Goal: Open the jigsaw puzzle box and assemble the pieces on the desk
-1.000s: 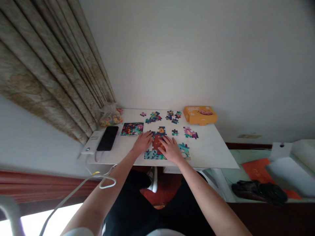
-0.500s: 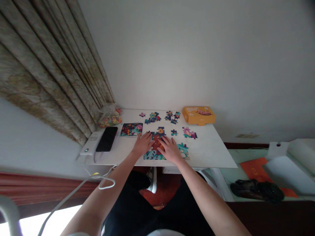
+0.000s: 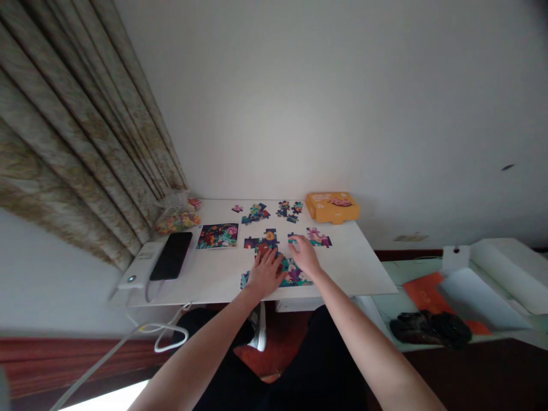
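Note:
A partly joined jigsaw [image 3: 295,274] lies near the front edge of the white table. My left hand [image 3: 264,274] rests flat on its left part, fingers spread. My right hand [image 3: 305,254] is farther right and back, its fingers curled at a small loose piece [image 3: 291,237]; whether it grips the piece is unclear. Just right of that hand is a joined pink and purple cluster [image 3: 319,236]. Behind them lie more loose pieces [image 3: 257,213] and another group [image 3: 290,210]. A colourful picture card [image 3: 217,236] lies to the left.
A yellow box [image 3: 333,207] stands at the back right. On the left are a black phone [image 3: 172,256], a white power strip [image 3: 139,266] with cables, and a plastic bag [image 3: 177,217]. A white open box [image 3: 479,291] is beyond the table's right side.
My right hand has lifted off the joined jigsaw and reached the small loose piece. My left hand has slid right over the jigsaw. The camera view has shifted slightly.

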A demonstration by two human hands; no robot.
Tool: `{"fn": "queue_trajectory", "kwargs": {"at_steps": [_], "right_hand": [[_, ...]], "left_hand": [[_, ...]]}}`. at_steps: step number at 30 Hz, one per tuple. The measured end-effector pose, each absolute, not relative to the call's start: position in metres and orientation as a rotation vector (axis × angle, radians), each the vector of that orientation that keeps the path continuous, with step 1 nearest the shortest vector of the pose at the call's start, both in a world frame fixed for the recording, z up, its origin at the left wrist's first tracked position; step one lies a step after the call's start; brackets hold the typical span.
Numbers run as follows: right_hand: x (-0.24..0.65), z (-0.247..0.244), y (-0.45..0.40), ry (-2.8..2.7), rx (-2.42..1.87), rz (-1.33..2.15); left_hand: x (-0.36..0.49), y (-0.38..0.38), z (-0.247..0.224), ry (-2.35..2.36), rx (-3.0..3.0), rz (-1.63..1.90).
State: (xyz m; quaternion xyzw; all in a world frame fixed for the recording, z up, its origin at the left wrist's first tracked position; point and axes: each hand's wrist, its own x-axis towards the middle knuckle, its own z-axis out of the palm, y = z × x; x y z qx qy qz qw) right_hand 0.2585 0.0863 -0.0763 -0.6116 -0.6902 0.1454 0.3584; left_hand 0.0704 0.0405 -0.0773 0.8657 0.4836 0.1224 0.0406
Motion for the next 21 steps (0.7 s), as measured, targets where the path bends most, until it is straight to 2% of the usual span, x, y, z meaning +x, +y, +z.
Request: {"fn": "queue_trajectory", "kwargs": {"at_steps": [4,7,16,21], "right_hand": [[0.271,-0.071,0.099,-2.178,-1.731,0.214],[0.278,-0.073,0.108,-2.269,-1.812,0.117],[0.322,-0.083,0.117,-2.047,-1.878,0.01],[0.361,-0.095,0.088,-1.77,-1.984,-0.154]], "left_hand": [[0.063,0.039,-0.082,1.479,2.655,0.409],[0.06,0.038,-0.082,1.47,2.65,0.412],[0.06,0.035,-0.081,1.453,2.613,0.42],[0.062,0.059,-0.074,1.474,2.533,0.614]]}}
